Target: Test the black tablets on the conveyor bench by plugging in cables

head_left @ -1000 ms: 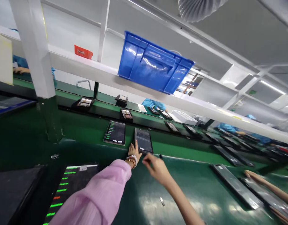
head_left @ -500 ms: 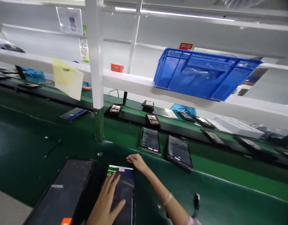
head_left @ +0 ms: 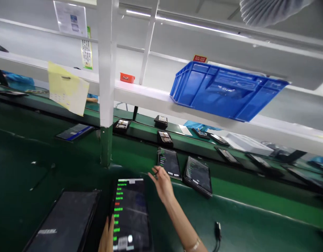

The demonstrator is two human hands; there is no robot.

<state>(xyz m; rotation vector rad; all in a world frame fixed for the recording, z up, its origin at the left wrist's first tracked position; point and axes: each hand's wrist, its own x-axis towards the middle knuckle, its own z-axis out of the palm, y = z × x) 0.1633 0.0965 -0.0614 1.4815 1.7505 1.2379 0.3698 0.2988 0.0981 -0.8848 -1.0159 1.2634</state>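
Note:
My right hand (head_left: 163, 183) reaches forward over the green belt (head_left: 242, 217), fingers pinched on a small dark piece (head_left: 156, 172) that I cannot name. It hovers just in front of a lit tablet (head_left: 169, 162) lying on the belt. Only the straight fingers of my left hand (head_left: 107, 236) show at the bottom edge. They lie along the left side of a nearer tablet (head_left: 130, 213) whose screen shows green text lines.
A dark tablet (head_left: 64, 224) lies left of the lit one, another (head_left: 198, 174) lies right of the far one. A black cable plug (head_left: 217, 226) rests on the belt. A white post (head_left: 106, 87) and a shelf with a blue crate (head_left: 224, 91) stand ahead. Further devices line the far conveyor.
My left hand slid off the near tablet's screen to its left edge. My right hand lifted from that tablet's top corner and moved forward and right, toward the far tablet.

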